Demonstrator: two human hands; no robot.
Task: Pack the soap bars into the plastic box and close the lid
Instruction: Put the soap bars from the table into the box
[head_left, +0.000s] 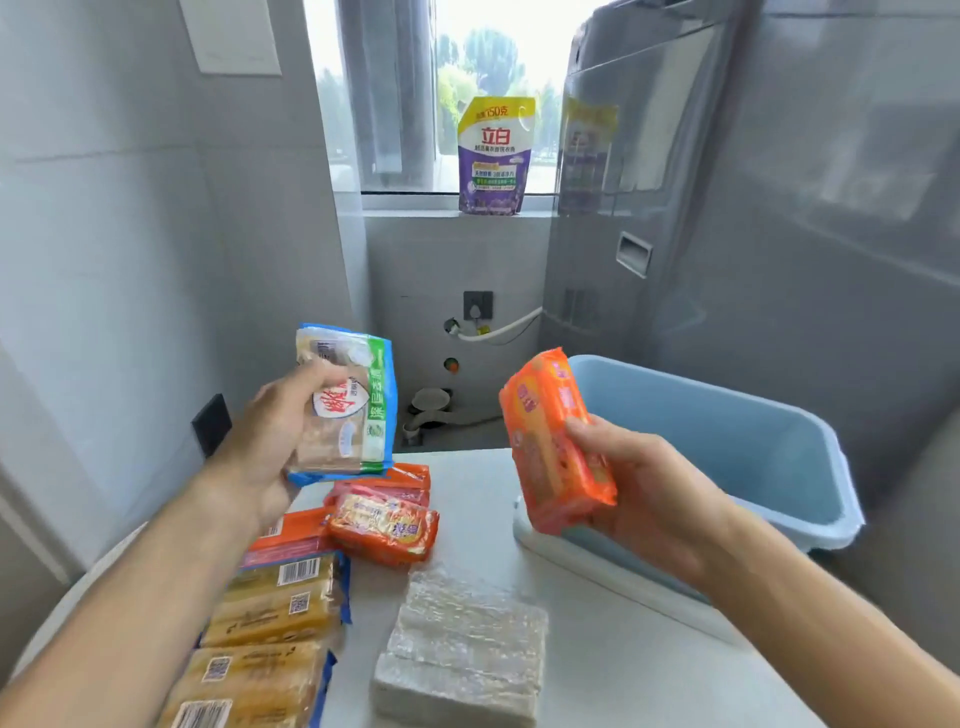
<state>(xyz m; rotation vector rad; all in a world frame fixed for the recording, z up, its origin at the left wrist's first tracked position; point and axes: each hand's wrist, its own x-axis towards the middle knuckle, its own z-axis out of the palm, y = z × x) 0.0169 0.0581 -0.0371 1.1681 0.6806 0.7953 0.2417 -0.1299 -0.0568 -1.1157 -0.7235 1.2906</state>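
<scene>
R fingers (587, 434): curled round orange soap pack (558, 447), closed on its lower edge; pack upright, held w/ thumb side hidden; sits just in front of blue plastic box (769, 452), not yet inside
L fingers (317, 376): wrapped over green-blue soap pack (348, 410), held upright above worktop (597, 649); grip across the face, firm-looking
Risk: both packs are slick film; R grip is low on a tall pack, so it may tip or slip on the way over the rim; L pack could drop onto loose bars below
Risk 2: box looks empty; careless stacking could leave no room for the clear-wrapped bars (462, 644) & yellow bars (270, 623); lid not identifiable
Arms: both forearms reach fwd, wrists raised, palms turned inward
</scene>
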